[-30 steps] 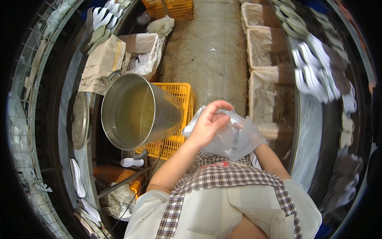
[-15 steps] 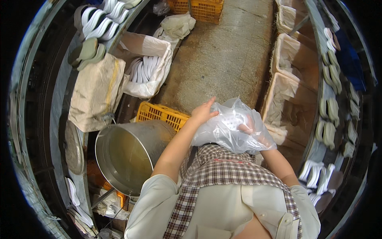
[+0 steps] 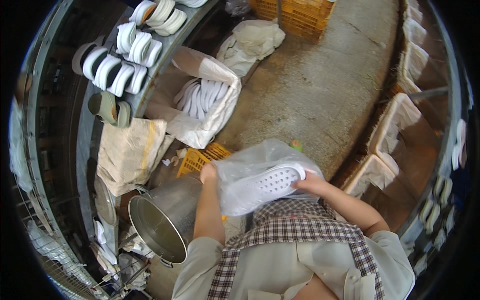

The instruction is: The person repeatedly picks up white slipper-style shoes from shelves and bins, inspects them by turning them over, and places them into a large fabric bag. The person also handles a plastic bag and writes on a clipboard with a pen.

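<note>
In front of my apron, a clear plastic bag is stretched between my two hands. A white perforated slipper, dotted with several round holes, lies within the bag, tilted up toward the right. My left hand is closed on the bag's left edge. At the slipper's right end my right hand pinches its rim, thumb and fingers pressed together. Folds of plastic make it hard to see whether that hand is inside the bag.
To the left stand a large metal pot of liquid, a yellow crate and a lined bin of white shoe parts. More white pieces sit on the left rack. Lined bins run along the right.
My right hand has come from deep in the bag to the slipper's right end. The slipper now shows plainly. My left hand has moved left onto the bag's edge, and the view has turned left.
</note>
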Tool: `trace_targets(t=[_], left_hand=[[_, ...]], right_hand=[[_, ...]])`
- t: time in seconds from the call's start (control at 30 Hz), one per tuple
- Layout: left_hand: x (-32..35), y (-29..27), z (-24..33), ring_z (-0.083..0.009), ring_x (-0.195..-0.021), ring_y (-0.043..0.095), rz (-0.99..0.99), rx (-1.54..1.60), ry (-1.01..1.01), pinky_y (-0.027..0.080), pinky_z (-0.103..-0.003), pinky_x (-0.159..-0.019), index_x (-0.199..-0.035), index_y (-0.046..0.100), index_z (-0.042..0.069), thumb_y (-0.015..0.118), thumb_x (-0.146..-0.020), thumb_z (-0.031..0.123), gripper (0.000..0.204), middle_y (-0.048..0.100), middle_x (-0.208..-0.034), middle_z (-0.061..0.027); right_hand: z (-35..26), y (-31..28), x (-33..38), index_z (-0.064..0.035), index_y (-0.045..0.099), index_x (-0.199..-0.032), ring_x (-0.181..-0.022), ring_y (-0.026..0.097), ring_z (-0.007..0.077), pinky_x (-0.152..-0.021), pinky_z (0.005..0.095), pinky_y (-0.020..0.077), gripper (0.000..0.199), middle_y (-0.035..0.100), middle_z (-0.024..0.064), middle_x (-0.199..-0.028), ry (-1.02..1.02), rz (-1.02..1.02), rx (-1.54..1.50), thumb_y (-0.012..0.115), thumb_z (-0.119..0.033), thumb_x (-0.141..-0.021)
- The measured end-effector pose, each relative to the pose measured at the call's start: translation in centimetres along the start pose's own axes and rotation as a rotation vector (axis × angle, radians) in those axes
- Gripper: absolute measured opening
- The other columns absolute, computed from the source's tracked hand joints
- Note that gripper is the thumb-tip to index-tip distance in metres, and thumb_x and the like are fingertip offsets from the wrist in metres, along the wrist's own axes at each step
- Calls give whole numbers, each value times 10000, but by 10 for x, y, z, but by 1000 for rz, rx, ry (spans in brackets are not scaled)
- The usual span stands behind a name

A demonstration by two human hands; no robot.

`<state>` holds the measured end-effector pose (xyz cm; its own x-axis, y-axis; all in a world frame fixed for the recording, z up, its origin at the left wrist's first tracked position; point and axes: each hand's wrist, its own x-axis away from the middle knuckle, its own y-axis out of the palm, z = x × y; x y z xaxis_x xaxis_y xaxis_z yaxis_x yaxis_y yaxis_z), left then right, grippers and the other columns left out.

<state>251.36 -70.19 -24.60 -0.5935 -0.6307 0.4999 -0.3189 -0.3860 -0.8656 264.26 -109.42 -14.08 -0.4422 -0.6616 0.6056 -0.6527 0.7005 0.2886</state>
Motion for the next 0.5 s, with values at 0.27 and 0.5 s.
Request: trace_targets(t=[0.27, 0.5], left_hand=[[43, -13, 95, -219, -1027, 555, -330, 792, 43, 482, -370, -793, -1340, 291, 30, 684, -768, 101, 698, 426, -1288, -195], [-57, -21, 105, -293, -897, 600, -523, 164, 68, 444, -404, -791, -1186, 517, 97, 561, -812, 244, 405, 640, -986, -150]], right_hand=[[-57, -116, -129, 24, 440, -1199, -955, 579, 262, -829, 385, 500, 514, 556, 166, -1063, 115, 173, -340, 504, -62, -696], [-92, -128, -162, 0, 406, -1261, -974, 572, 232, -838, 358, 476, 578, 552, 118, -1106, 272, 112, -277, 543, -85, -706]])
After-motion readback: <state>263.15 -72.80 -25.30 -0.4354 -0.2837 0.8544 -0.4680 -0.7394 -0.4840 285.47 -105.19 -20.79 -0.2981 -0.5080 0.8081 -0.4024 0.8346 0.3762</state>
